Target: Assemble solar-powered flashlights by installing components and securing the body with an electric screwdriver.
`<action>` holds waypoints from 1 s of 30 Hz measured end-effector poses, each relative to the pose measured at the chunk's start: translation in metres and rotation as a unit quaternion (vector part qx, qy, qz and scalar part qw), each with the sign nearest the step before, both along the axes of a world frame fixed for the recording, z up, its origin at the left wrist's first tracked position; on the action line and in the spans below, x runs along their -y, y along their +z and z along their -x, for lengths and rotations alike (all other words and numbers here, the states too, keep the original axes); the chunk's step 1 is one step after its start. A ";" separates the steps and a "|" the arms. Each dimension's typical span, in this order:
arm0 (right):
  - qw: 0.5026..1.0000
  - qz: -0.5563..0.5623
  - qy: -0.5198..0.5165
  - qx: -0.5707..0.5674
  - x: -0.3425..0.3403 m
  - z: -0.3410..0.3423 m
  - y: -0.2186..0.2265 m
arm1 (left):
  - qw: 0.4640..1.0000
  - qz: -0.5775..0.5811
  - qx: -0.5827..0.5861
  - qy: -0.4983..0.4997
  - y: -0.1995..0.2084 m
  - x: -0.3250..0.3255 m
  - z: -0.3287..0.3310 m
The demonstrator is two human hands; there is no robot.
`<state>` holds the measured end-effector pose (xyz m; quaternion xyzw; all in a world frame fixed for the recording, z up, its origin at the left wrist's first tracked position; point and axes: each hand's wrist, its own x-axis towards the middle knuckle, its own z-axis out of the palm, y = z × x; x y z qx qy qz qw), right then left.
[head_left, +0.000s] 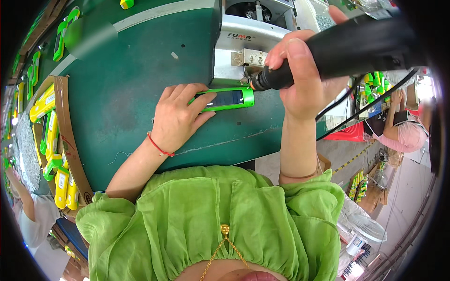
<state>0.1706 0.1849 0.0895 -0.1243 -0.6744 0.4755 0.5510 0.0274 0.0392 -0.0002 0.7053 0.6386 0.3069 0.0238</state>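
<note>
A bright green, long device (pixel 249 99) with a dark panel lies flat on the green tabletop. My left hand (pixel 180 110) rests over its left end, the fingers and thumb closed round its edges. In my right hand (pixel 302 77) is a black electric screwdriver (pixel 361 49), gripped round its body and held nearly level. Its tip points left, beside the device's right end and close to the front of a silver screw feeder (pixel 227 68). Whether the tip touches the feeder or the device I cannot tell.
At the left stands a cardboard box (pixel 68 136) of yellow and green devices. More green devices (pixel 60 40) lie at the far left. Black cables (pixel 347 100) hang from the screwdriver's side. A white fan (pixel 368 229) stands at lower right. A person in pink (pixel 403 133) sits at right.
</note>
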 end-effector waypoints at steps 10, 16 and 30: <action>0.994 0.002 -0.054 -0.098 0.028 -0.040 -0.035 | 1.000 -0.017 0.000 -0.007 -0.001 0.001 0.000; 0.995 0.019 -0.056 -0.086 0.033 -0.037 -0.047 | 1.000 -0.014 -0.010 0.003 -0.002 0.002 -0.002; 0.999 0.035 -0.030 -0.026 0.034 -0.038 -0.065 | 1.000 -0.018 0.007 -0.005 0.000 0.001 -0.001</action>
